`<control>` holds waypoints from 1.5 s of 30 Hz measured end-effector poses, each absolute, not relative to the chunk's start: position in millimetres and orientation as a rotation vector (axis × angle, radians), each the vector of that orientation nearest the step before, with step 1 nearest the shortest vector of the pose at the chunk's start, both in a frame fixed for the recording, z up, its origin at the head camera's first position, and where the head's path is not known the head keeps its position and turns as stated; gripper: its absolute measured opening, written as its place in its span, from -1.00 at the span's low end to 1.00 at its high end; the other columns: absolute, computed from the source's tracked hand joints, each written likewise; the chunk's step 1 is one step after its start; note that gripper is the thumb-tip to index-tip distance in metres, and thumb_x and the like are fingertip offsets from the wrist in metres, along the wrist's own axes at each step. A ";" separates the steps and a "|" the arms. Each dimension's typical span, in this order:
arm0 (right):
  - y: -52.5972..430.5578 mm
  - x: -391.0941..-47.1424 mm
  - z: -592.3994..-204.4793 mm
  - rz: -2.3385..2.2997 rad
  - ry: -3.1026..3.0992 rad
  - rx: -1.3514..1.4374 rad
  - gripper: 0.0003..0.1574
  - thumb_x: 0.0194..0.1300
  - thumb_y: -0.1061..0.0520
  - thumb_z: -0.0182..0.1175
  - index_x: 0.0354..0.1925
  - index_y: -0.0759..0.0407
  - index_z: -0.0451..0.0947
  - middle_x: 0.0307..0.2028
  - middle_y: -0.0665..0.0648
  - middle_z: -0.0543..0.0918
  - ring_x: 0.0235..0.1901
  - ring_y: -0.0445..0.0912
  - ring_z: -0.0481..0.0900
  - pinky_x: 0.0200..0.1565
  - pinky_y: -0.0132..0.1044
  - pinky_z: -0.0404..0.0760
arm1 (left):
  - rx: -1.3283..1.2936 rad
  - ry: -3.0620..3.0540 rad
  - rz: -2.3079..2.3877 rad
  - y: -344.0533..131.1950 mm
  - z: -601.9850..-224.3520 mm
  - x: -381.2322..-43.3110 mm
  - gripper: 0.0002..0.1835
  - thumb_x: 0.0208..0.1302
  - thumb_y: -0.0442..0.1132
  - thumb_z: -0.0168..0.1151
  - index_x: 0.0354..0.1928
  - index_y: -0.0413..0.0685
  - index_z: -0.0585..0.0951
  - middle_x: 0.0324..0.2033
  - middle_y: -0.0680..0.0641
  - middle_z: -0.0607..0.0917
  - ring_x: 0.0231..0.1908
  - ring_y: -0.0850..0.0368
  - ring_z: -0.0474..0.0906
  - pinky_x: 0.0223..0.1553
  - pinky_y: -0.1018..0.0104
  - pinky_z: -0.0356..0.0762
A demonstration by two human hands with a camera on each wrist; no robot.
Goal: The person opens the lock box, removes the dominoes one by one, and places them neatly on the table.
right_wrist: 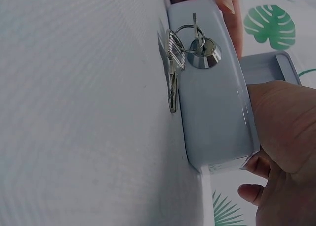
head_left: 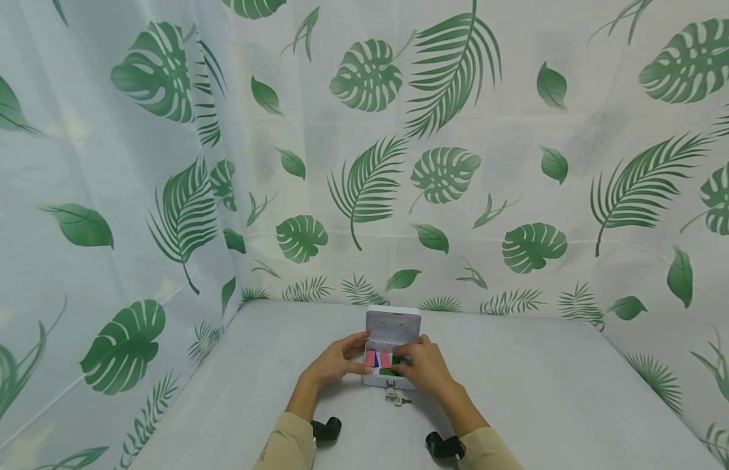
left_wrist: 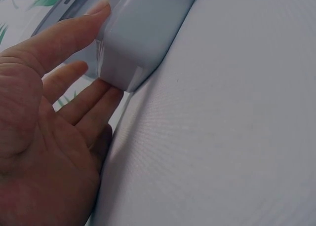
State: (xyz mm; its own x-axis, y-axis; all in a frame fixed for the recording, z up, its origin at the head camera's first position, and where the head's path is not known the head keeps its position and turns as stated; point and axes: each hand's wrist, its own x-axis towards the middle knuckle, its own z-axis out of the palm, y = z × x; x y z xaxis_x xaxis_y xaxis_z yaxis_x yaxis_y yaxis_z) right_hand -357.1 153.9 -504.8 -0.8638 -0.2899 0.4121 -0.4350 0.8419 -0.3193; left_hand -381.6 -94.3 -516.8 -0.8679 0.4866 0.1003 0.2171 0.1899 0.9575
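Observation:
A grey metal cash box (head_left: 372, 380) stands with its lid (head_left: 393, 324) raised. Pink blocks (head_left: 384, 360), a bit of blue and a green block (head_left: 387, 372) show inside. My left hand (head_left: 335, 359) holds the box's left end, thumb along the front rim, other fingers at the side wall (left_wrist: 123, 70). Over the right end, my right hand (head_left: 425, 365) reaches in with bent fingers beside green pieces. I cannot tell whether it pinches one. Its thumb tip is hidden behind the front wall (right_wrist: 217, 107) in the right wrist view.
A key sits in the front lock (right_wrist: 205, 53), and a second key (right_wrist: 173, 88) hangs from its ring against the table. White cloth covers the table (head_left: 546, 391). Behind and to the left hangs a leaf-print curtain (head_left: 387, 254).

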 end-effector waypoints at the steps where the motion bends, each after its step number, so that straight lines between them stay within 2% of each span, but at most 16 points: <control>1: 154.0 -356.9 -505.0 0.573 -2.674 0.547 -0.71 0.12 0.02 0.58 -0.19 0.08 0.84 -0.26 0.02 0.82 -0.19 -0.04 0.49 -0.17 -0.06 0.49 | 0.677 2.237 1.739 -94.5 -517.2 -381.3 -0.08 0.19 -0.23 0.56 0.57 0.04 0.33 0.52 -0.10 0.41 0.51 -0.12 0.35 0.53 -0.19 0.22; 14: 153.6 -355.1 -505.6 0.559 -2.698 0.554 -0.85 0.12 0.03 0.58 -0.46 0.00 0.78 -0.34 -0.04 0.80 -0.22 -0.06 0.43 -0.18 -0.06 0.42 | 0.686 2.249 1.725 -94.0 -520.2 -380.3 -0.08 0.19 -0.22 0.56 0.57 0.00 0.32 0.51 -0.12 0.42 0.50 -0.13 0.36 0.53 -0.21 0.22; 24: 151.0 -355.7 -503.6 0.613 -2.725 0.485 -0.86 0.08 0.08 0.60 -0.48 -0.03 0.78 -0.40 -0.06 0.73 -0.19 -0.07 0.43 -0.15 -0.09 0.38 | 0.679 2.258 1.713 -93.5 -518.5 -381.2 -0.07 0.19 -0.19 0.57 0.58 0.02 0.31 0.52 -0.09 0.41 0.51 -0.11 0.36 0.53 -0.19 0.22; 33: 148.7 -356.3 -500.6 0.591 -2.741 0.459 -0.83 0.05 0.08 0.62 -0.51 -0.04 0.77 -0.42 -0.05 0.71 -0.20 -0.05 0.44 -0.16 -0.06 0.44 | 0.675 2.234 1.737 -93.8 -519.3 -382.3 -0.09 0.20 -0.22 0.56 0.57 0.00 0.32 0.52 -0.11 0.41 0.51 -0.12 0.35 0.53 -0.19 0.21; 45: 146.7 -359.3 -501.5 0.488 -2.706 0.474 -0.84 0.03 0.08 0.63 -0.53 -0.06 0.79 -0.38 -0.01 0.77 -0.19 -0.01 0.51 -0.12 0.03 0.53 | 0.677 2.236 1.745 -93.7 -518.4 -383.0 -0.09 0.20 -0.24 0.55 0.57 0.00 0.32 0.52 -0.11 0.40 0.51 -0.13 0.35 0.54 -0.18 0.21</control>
State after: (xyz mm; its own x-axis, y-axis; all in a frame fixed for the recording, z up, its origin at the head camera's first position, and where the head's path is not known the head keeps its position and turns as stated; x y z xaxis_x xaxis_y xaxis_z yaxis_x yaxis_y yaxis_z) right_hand -359.3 146.7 -501.5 -0.8827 -0.2595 0.3917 -0.3799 0.8847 -0.2700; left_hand -383.0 -93.7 -518.4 -0.8682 0.4856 0.1023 0.2172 0.1865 0.9581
